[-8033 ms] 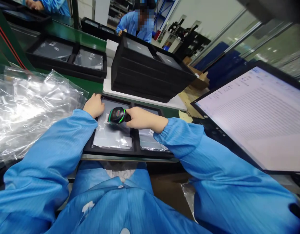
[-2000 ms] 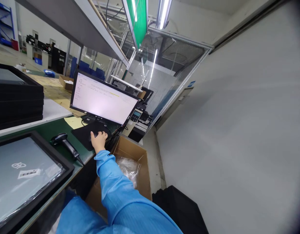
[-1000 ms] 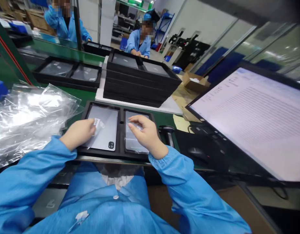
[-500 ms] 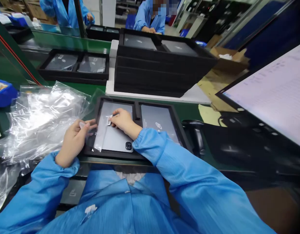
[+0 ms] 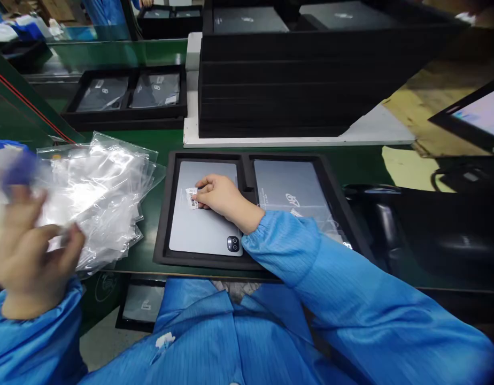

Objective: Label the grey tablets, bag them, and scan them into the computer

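My right hand [image 5: 223, 197] pinches a small white barcode label [image 5: 191, 198] over the back of a silver tablet [image 5: 205, 227]. The tablet lies in the left compartment of a black tray [image 5: 162, 235], its camera block at the near right corner. A second tablet [image 5: 285, 179] rests in the right compartment, partly covered by clear film and my sleeve. My left hand [image 5: 34, 246] is off to the left, smeared by motion, one finger raised and the others curled; whether it holds anything is unclear. Beside it lies a pile of clear plastic bags [image 5: 106, 187].
A tall stack of black trays [image 5: 271, 85] holding tablets stands on a white board [image 5: 247, 141] behind. Another tray [image 5: 124, 118] with bagged tablets sits back left. At right are a yellow paper [image 5: 411, 168] and a monitor [image 5: 479, 117]. A blurred blue bin [image 5: 18, 166] is far left.
My left hand has moved away from the tray to the left. The clear film at the left tablet's edge is gone from there. My right hand stays over that tablet with the label.
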`<state>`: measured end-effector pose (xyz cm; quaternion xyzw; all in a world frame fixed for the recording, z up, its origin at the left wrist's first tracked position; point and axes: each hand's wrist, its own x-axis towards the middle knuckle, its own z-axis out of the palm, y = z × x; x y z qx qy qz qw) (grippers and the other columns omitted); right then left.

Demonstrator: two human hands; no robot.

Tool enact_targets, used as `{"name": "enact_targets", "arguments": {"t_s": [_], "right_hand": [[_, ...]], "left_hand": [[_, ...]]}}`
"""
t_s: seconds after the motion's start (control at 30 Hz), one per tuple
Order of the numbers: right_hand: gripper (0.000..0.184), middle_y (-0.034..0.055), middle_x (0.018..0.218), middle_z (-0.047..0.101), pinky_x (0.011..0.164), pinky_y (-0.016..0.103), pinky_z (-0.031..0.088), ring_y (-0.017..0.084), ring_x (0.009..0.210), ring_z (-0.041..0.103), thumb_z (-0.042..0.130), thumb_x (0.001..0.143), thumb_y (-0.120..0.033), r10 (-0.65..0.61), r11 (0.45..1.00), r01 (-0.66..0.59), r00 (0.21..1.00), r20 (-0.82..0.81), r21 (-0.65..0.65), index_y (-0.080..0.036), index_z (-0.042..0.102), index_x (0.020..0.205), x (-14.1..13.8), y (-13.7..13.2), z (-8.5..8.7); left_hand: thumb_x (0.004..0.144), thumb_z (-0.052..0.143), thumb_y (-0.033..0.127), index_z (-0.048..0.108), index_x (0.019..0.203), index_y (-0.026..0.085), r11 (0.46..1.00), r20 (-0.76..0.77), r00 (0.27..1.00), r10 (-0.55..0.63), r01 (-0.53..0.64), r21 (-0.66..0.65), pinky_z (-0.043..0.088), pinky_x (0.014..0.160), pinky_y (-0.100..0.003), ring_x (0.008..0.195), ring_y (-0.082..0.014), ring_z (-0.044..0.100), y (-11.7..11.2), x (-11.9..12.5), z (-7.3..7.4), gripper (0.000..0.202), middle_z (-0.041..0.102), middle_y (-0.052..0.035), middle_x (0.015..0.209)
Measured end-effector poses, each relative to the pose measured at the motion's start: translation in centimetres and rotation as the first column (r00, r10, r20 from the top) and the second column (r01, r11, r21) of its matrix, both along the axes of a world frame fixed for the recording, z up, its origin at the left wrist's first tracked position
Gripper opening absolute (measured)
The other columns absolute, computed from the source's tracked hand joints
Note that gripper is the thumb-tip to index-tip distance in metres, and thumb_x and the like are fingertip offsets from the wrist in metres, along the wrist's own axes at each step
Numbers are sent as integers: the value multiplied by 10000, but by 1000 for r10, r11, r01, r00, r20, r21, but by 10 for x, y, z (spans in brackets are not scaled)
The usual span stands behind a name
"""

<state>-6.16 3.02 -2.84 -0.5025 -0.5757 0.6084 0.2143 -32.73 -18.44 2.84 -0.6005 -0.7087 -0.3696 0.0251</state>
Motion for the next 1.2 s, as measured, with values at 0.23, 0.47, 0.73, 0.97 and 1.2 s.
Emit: {"name": "enact_targets", "arguments": {"t_s": [0.23, 0.47, 0.73, 0.97, 1.2], "right_hand": [[280, -56, 560, 639, 507, 203, 505, 109, 504, 647, 811, 789, 53, -17, 999, 15, 999, -31, -44, -152, 636, 866, 0, -3, 6], [300, -58, 541, 618, 513, 183, 486, 102, 532, 659, 769, 824, 64, 12, 1000, -12, 1000, -24, 0, -168, 583, 785, 2, -3, 6], [214, -22, 575, 628, 571, 224, 498, 124, 567, 631, 773, 837, -55, 8, 993, -12, 999, 37, 116, -172, 622, 740, -1, 4, -2], [158, -2, 714, 689, 707, 257, 542, 155, 715, 687, 750, 846, -135, -209, 886, 144, 973, 103, 440, -192, 642, 746, 49, 44, 24], [165, 52, 737, 740, 720, 263, 498, 186, 765, 700, 767, 806, -110, -334, 811, 99, 887, 319, 576, -179, 669, 692, 84, 63, 38]], "left_hand": [[978, 447, 668, 387, 1616, 234, 811, -344, 881, -325, 72, -581, 245, 1149, -834, 1569, -500, 259, 22, 10, -42, 773, 330, -172, 1696], [1024, 345, 628, 308, 1682, 239, 675, -339, 871, -354, -13, -738, 280, 1152, -816, 1606, -476, 166, 22, 8, -25, 766, 195, -143, 1745], [1074, 409, 416, 717, 1168, 192, 525, -252, 571, -781, 383, -760, 415, 1171, -508, 1339, -330, 595, 80, 110, 8, 392, 677, -140, 1375], [1027, 569, 361, 681, 1102, 144, 326, -312, 174, -934, 772, -546, 469, 970, -438, 1073, -298, 636, 164, 173, -42, 256, 684, -154, 1191], [1065, 436, 363, 571, 832, 186, 287, -389, 123, -913, 871, -398, 437, 899, -416, 825, -235, 560, 185, 176, -56, 322, 631, -71, 852]]}}
